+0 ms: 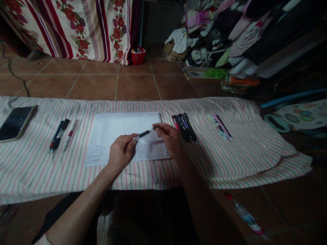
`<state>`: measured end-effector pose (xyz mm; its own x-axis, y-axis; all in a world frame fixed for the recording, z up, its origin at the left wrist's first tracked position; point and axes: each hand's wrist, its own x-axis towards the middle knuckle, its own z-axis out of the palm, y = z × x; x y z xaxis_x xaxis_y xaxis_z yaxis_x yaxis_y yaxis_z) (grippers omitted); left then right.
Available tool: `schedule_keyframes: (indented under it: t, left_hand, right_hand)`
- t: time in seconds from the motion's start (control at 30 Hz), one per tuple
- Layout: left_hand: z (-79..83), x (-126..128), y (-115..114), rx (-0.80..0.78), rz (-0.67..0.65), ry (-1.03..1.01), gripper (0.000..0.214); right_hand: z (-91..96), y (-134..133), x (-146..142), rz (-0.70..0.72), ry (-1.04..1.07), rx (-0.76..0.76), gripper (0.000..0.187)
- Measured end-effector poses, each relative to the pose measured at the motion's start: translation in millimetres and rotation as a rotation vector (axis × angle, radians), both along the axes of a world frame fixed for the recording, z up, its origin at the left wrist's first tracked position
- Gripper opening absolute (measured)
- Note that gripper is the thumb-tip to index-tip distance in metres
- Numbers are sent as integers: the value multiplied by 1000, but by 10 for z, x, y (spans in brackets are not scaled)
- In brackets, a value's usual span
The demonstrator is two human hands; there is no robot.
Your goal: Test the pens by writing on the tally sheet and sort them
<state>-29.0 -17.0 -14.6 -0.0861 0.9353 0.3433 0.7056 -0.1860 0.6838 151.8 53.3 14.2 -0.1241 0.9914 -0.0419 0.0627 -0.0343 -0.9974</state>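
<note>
My left hand (121, 152) and my right hand (168, 139) hover over a spiral-bound notebook (102, 139), its open page covered in small printed or written lines. Between them, a black and silver pen (143, 134) lies almost level, pinched at one end by my left fingertips and at the other by my right. Just beyond my right hand is a bundle of several dark pens (185, 127). Near the notebook's left side lie two dark pens (58, 135) and a white marker (71, 135).
A pink-striped cloth (230, 163) covers the long work surface. A smartphone (15, 123) lies at its left end, and several slim pens (220, 127) lie at the right. A plastic bottle (244, 213) lies below the front edge. Tiled floor, a red basket (138, 56) and piled clothes (217, 34) lie beyond.
</note>
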Motion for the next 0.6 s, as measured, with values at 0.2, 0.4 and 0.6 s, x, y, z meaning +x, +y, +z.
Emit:
schedule_keyframes:
  t: [0.2, 0.4, 0.6]
  left_hand:
    - [-6, 5, -1, 12, 0, 23, 24]
    - [6, 5, 3, 11, -6, 42, 24]
    - [21, 13, -2, 11, 3, 43, 24]
  right_hand:
    - [-4, 2, -2, 0, -31, 29, 23]
    - [-32, 18, -5, -7, -46, 49, 22]
    - [-65, 26, -12, -15, -33, 44, 23]
